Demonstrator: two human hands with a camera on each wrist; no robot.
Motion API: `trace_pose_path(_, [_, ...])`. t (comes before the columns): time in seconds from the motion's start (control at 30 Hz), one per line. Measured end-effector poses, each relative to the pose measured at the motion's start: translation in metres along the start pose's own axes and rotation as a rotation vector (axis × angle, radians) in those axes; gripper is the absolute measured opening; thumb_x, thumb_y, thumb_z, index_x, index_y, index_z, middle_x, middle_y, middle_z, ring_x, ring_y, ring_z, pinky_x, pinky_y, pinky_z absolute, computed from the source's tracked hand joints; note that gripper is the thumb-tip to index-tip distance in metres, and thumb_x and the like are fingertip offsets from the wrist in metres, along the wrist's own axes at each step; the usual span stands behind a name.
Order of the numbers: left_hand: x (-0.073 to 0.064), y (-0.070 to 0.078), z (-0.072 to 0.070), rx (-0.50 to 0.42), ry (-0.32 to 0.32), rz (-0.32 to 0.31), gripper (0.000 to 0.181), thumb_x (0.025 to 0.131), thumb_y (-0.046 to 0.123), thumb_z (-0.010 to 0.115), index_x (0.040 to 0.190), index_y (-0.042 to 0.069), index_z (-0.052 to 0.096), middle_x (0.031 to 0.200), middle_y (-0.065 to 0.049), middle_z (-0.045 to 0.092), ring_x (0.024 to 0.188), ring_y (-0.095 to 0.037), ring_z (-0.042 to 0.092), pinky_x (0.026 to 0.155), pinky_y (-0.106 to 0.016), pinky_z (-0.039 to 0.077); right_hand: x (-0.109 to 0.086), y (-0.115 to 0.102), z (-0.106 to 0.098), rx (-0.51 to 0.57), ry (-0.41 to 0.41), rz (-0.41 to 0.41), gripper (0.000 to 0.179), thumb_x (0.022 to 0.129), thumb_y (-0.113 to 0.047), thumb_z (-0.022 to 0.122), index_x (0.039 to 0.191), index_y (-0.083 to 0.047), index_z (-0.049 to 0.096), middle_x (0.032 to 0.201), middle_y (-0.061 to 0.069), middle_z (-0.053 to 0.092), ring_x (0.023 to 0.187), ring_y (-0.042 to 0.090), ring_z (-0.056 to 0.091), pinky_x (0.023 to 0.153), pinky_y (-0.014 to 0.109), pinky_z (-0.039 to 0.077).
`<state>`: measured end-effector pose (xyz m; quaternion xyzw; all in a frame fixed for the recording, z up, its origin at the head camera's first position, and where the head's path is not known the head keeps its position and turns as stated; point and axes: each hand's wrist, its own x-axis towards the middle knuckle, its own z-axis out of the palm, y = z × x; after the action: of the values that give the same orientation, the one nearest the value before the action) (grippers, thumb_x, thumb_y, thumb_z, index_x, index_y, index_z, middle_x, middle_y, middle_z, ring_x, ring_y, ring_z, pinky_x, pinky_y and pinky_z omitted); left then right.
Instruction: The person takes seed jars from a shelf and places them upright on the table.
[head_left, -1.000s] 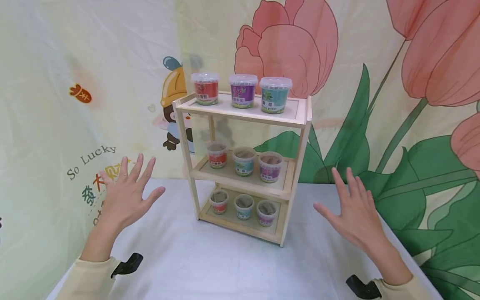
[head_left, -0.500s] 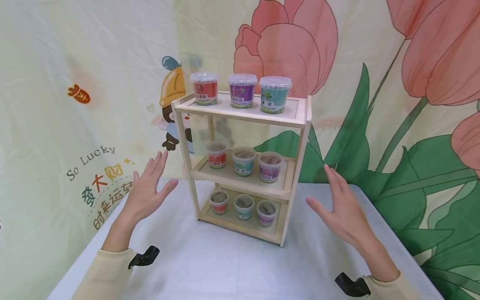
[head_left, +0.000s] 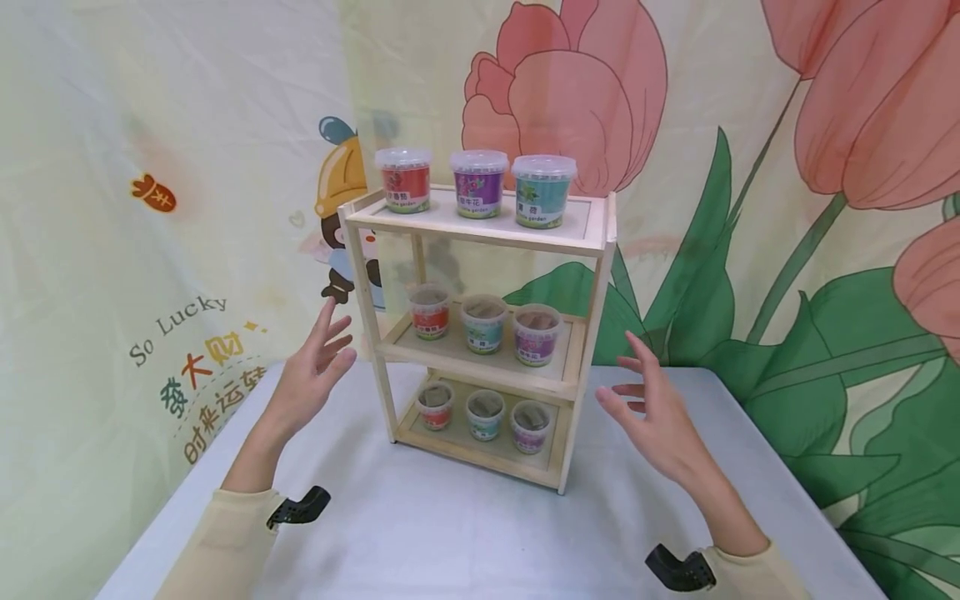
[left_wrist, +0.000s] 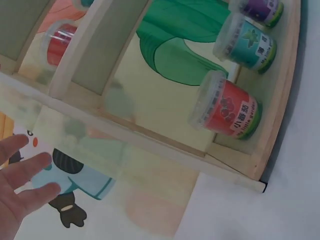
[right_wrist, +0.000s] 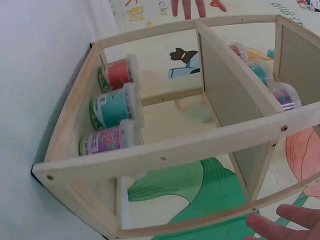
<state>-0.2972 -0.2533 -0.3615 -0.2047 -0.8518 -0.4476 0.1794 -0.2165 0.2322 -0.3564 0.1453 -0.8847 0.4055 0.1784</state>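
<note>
A three-tier wooden shelf (head_left: 480, 373) stands on the table between my hands. Each tier bears three small lidded plastic tubs; on top are a red tub (head_left: 406, 182), a purple tub (head_left: 478, 185) and a teal tub (head_left: 543, 192). My left hand (head_left: 306, 379) hovers left of the shelf, fingers loosely bent and holding nothing. Right of the shelf, my right hand (head_left: 654, 412) is raised with relaxed fingers, also holding nothing. In the left wrist view, the bottom red tub (left_wrist: 232, 110) shows a tomato label. Fingers (right_wrist: 290, 220) appear beside the shelf in the right wrist view.
A white cloth covers the table (head_left: 450, 542). Behind it hangs a curtain (head_left: 712, 275) printed with large tulips, a cartoon figure and lettering. A black device (head_left: 300, 506) sits at the left wrist, another black device (head_left: 678, 568) at the right.
Both hands have moved inward toward the shelf's sides, the left rightward and the right leftward. Their spread fingers have drawn closer together and bent slightly. The shelf and tubs stay in place.
</note>
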Motion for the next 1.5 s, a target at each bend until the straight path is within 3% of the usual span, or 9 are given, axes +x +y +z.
trace_pose_path(0.13, [0.002,-0.005,0.004,-0.093,-0.015,-0.036,0.077,0.112,0.031,0.055,0.167,0.05,0.005,0.168,-0.016,0.039,0.146,-0.046,0.048,0.111,-0.072,0.039,0.0,-0.001,0.007,0.069,-0.011,-0.009,0.082,0.107,-0.03,0.064,0.171,-0.023,0.012,0.152,0.025,0.052,0.122,0.045,0.067,0.101,0.066,0.052])
trace_pose_path(0.3, [0.004,-0.009,0.012,-0.211,-0.027,-0.064,0.073,0.113,0.026,0.054,0.17,0.041,0.012,0.165,-0.017,0.042,0.144,-0.044,0.051,0.116,-0.067,0.037,-0.003,-0.003,0.016,0.122,-0.01,-0.005,0.078,0.108,-0.026,0.065,0.169,-0.021,0.017,0.144,0.021,0.059,0.12,0.039,0.069,0.101,0.061,0.054])
trace_pose_path(0.43, [0.004,-0.012,0.017,-0.244,-0.024,-0.073,0.07,0.113,0.028,0.054,0.17,0.038,0.016,0.162,-0.016,0.044,0.143,-0.041,0.053,0.117,-0.061,0.04,-0.005,-0.005,0.023,0.157,-0.002,0.014,0.074,0.108,-0.026,0.065,0.168,-0.02,0.022,0.14,0.017,0.062,0.118,0.033,0.07,0.099,0.051,0.056])
trace_pose_path(0.63, [0.003,-0.018,0.023,-0.272,-0.005,-0.072,0.064,0.113,0.028,0.054,0.169,0.034,0.023,0.155,-0.018,0.049,0.136,-0.032,0.057,0.107,-0.024,0.049,-0.007,-0.005,0.033,0.163,0.028,0.016,0.064,0.108,-0.027,0.064,0.163,-0.016,0.034,0.134,0.016,0.066,0.115,0.032,0.07,0.098,0.047,0.056])
trace_pose_path(0.7, [0.004,-0.019,0.026,-0.304,-0.004,-0.071,0.063,0.113,0.026,0.054,0.169,0.03,0.025,0.153,-0.02,0.05,0.133,-0.024,0.059,0.102,-0.017,0.049,-0.007,-0.005,0.036,0.161,0.04,0.014,0.06,0.108,-0.026,0.065,0.161,-0.015,0.038,0.132,0.016,0.067,0.114,0.031,0.07,0.097,0.045,0.057])
trace_pose_path(0.83, [0.005,-0.019,0.032,-0.35,0.003,-0.078,0.06,0.113,0.025,0.055,0.167,0.023,0.03,0.149,-0.022,0.051,0.125,-0.013,0.06,0.099,-0.016,0.051,-0.009,-0.004,0.04,0.167,0.07,0.005,0.053,0.107,-0.023,0.066,0.154,-0.012,0.046,0.127,0.014,0.068,0.111,0.028,0.07,0.093,0.03,0.057])
trace_pose_path(0.93, [0.005,-0.019,0.036,-0.357,0.021,-0.081,0.059,0.112,0.023,0.056,0.166,0.019,0.032,0.146,-0.023,0.052,0.123,-0.012,0.06,0.098,-0.016,0.052,-0.011,-0.003,0.043,0.186,0.09,-0.006,0.049,0.106,-0.021,0.068,0.151,-0.011,0.051,0.125,0.013,0.069,0.11,0.027,0.07,0.091,0.022,0.055])
trace_pose_path(1.2, [0.005,-0.022,0.044,-0.322,0.066,-0.08,0.057,0.112,0.025,0.057,0.164,0.023,0.035,0.144,-0.02,0.052,0.125,-0.017,0.06,0.096,-0.017,0.053,-0.012,-0.001,0.047,0.222,0.135,-0.04,0.04,0.105,-0.015,0.069,0.142,-0.009,0.057,0.121,0.011,0.07,0.107,0.021,0.07,0.087,0.019,0.055])
trace_pose_path(1.5, [0.008,-0.024,0.051,-0.315,0.087,-0.103,0.054,0.111,0.029,0.058,0.162,0.022,0.04,0.142,-0.017,0.053,0.124,-0.013,0.059,0.097,-0.015,0.052,-0.011,0.004,0.053,0.224,0.171,-0.057,0.034,0.104,-0.012,0.07,0.137,-0.006,0.06,0.117,0.009,0.07,0.103,0.009,0.068,0.086,0.015,0.054])
